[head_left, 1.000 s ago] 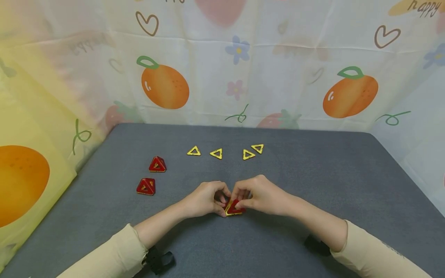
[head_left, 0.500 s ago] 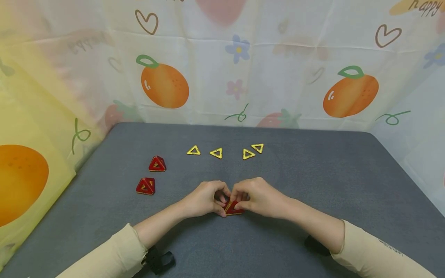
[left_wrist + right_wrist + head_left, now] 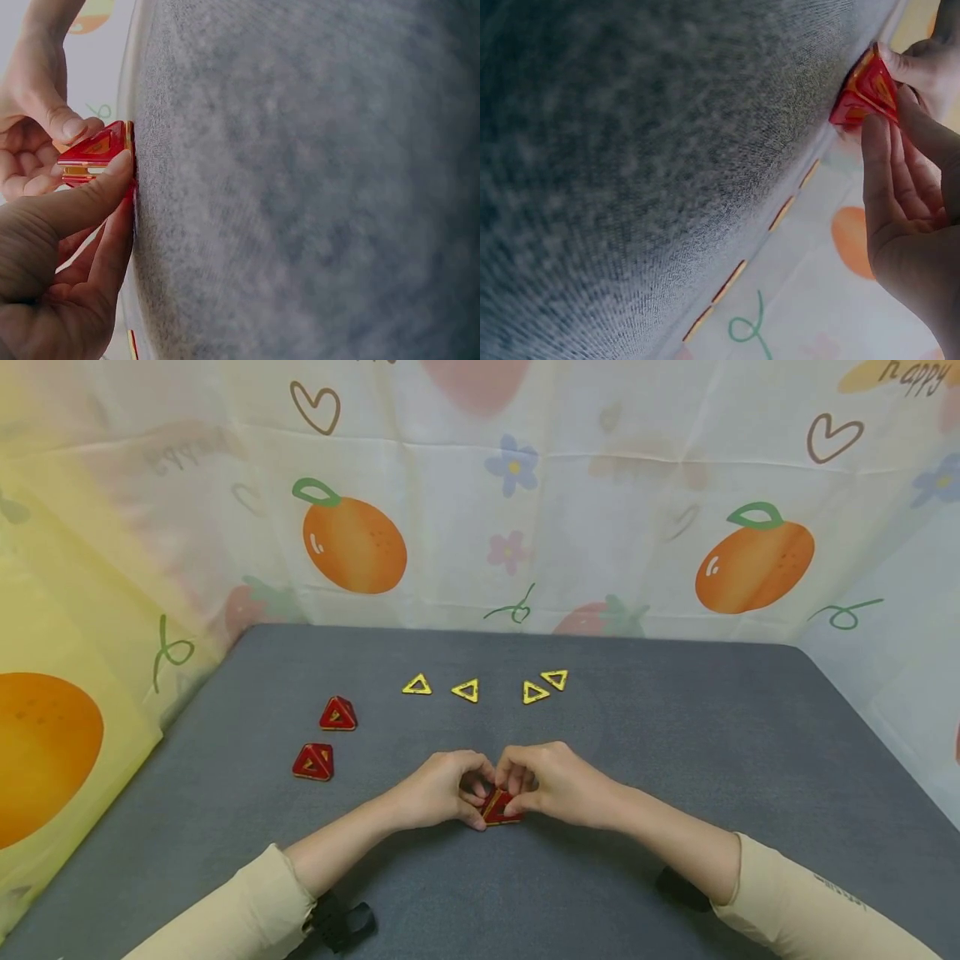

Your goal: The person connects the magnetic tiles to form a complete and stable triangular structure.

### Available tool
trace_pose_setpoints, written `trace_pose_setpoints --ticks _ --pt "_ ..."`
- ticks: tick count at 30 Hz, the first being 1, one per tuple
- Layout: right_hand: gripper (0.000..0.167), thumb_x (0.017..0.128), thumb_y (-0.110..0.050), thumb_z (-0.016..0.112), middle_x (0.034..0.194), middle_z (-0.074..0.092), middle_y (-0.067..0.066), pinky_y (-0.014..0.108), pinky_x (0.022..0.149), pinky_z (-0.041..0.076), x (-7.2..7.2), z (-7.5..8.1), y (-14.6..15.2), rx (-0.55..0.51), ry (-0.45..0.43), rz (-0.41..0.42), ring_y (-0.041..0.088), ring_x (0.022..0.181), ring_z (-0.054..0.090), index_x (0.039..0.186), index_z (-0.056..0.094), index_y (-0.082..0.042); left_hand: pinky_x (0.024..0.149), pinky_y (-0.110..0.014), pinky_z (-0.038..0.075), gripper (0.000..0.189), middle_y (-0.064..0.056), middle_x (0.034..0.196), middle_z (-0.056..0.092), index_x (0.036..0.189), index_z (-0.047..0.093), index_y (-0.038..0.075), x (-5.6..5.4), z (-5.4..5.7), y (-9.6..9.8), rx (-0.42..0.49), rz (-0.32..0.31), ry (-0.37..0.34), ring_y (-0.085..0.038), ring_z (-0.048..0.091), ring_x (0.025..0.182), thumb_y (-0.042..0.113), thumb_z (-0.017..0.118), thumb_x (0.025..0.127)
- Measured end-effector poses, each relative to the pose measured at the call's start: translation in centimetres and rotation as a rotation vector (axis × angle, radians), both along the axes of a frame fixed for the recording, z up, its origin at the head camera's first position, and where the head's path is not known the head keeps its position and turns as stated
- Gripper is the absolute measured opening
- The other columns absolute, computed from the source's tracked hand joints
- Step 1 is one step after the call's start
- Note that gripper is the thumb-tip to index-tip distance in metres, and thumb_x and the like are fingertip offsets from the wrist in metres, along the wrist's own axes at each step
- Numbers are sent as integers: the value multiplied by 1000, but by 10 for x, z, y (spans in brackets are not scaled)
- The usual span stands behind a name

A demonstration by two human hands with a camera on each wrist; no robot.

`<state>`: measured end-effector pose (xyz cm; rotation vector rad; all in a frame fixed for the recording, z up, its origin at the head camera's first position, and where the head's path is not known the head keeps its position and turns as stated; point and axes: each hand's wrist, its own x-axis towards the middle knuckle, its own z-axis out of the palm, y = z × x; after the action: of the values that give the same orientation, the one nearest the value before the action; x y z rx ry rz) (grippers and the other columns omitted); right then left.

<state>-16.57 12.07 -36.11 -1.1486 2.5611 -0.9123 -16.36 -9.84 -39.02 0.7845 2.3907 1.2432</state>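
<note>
Near the middle of the table, a small pyramid of red triangular tiles [image 3: 501, 812] with yellow-gold edges stands between both hands. My left hand [image 3: 437, 789] grips its left side, with the thumb on a lower corner in the left wrist view. From the right, my right hand [image 3: 566, 787] pinches the pyramid between thumb and fingers. The right wrist view shows two red faces of the pyramid [image 3: 871, 84] meeting at a ridge. Its far side is hidden behind the fingers.
Two similar red pyramids, one farther back [image 3: 338, 716] and one nearer [image 3: 312, 763], stand on the left of the grey table [image 3: 720, 727]. Several flat yellow triangle tiles [image 3: 417, 692] lie in a loose row toward the back. A printed curtain [image 3: 450, 527] hangs behind the table.
The right hand has dipped slightly, and the yellow front edges of the held pyramid now look redder and closed together. The left hand stays almost still; the other pieces have not moved.
</note>
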Motion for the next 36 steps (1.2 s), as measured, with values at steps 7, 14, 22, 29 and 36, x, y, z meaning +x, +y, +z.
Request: trace_pose_setpoints --ticks 7,14,22,29,36 --pt "22 77 -19 84 77 67 -7 17 64 52 -4 -2 4 20 -42 -44 -3 70 60 89 65 -16 74 -17 56 44 -12 102 71 107 65 3 1 1 -5 14 63 -27 -10 68 86 10 88 70" --pt "14 80 -20 81 73 70 -7 19 60 52 -8 -5 8 49 -160 -46 1 66 62 86 70 -17 64 -18 49 19 -1 82 74 91 73 11 5 1 -7 -37 100 13 -2 62 70 21 83 79" --pt "8 86 -17 75 77 73 -1 20 63 56 -9 -8 8 27 -310 -15 4 68 66 91 72 -12 61 -18 49 13 -1 82 77 88 78 12 11 0 -1 -24 130 12 -1 63 68 23 81 82" --pt "7 87 -15 73 79 74 2 19 64 56 -8 -9 8 16 -336 -7 4 70 67 92 73 -9 60 -18 48 10 -1 81 76 85 78 12 12 -2 2 -21 155 33 -1 60 66 22 80 82" --pt "7 86 -16 75 76 73 0 18 62 56 -8 -10 6 18 -311 -13 3 68 66 88 72 -10 61 -17 48 12 -3 81 75 84 77 10 12 -2 4 -9 147 47 0 58 67 21 80 82"
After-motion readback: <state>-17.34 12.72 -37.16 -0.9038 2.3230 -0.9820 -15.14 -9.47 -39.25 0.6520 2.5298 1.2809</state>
